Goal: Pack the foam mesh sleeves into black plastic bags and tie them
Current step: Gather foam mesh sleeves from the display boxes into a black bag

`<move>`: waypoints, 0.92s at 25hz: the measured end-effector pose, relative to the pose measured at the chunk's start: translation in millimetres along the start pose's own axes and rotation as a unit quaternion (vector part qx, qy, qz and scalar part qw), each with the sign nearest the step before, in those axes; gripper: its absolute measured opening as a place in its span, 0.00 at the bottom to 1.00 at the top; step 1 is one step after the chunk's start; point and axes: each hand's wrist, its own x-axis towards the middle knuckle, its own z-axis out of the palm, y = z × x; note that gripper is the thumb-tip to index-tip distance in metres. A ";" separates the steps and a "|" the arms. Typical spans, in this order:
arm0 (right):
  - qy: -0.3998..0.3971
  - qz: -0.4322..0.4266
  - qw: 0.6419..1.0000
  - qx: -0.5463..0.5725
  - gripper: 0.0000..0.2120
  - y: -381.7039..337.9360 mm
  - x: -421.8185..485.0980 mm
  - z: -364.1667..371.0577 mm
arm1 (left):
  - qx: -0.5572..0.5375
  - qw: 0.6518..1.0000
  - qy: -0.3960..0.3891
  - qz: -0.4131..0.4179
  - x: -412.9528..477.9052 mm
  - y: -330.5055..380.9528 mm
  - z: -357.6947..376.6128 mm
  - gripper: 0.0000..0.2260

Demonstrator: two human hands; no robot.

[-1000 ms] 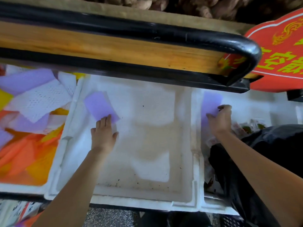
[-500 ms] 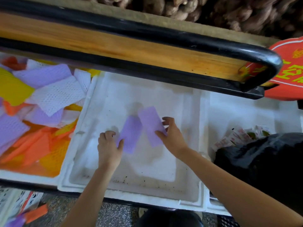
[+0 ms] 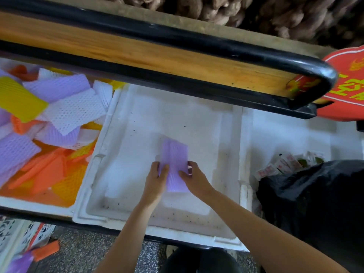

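Left hand point(image 3: 157, 176) and right hand point(image 3: 194, 178) are pinching a small stack of purple foam mesh sleeves point(image 3: 175, 158) by its two long edges, holding it just over the bottom of a white polystyrene box point(image 3: 94, 174). This looks like the gathering and squaring-up step, with bagging not yet begun. The next move is likely calling for a carry to the right, to the black plastic bag point(image 3: 315, 203) slumping beside the box. Its mouth is not showing, so one hand may have to find and open it. A neighbouring box is holding a loose heap of sleeves point(image 3: 59, 115) in purple, white, yellow and orange. A black-edged wooden rail point(image 3: 137, 54) is running overhead, with tubers point(image 3: 256, 10) piled behind, a red sign point(image 3: 348, 85) at right, and a speckled floor point(image 3: 88, 253) below.
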 end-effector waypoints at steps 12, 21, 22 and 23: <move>0.119 -0.206 0.968 0.086 0.09 -21.2 -115.2 -96.5 | -0.068 0.981 0.078 0.164 -101.3 83.8 62.8 0.11; 0.238 -0.401 0.875 0.133 0.13 6.6 -254.6 -223.8 | -0.196 0.934 0.025 0.296 -269.5 194.6 169.4 0.08; 0.225 -0.401 0.875 0.152 0.10 13.7 -269.0 -241.9 | -0.188 0.935 0.015 0.301 -285.3 201.2 181.5 0.10; 0.216 -0.399 0.876 0.164 0.09 23.1 -281.1 -260.1 | -0.188 0.936 0.001 0.298 -297.0 204.9 192.5 0.12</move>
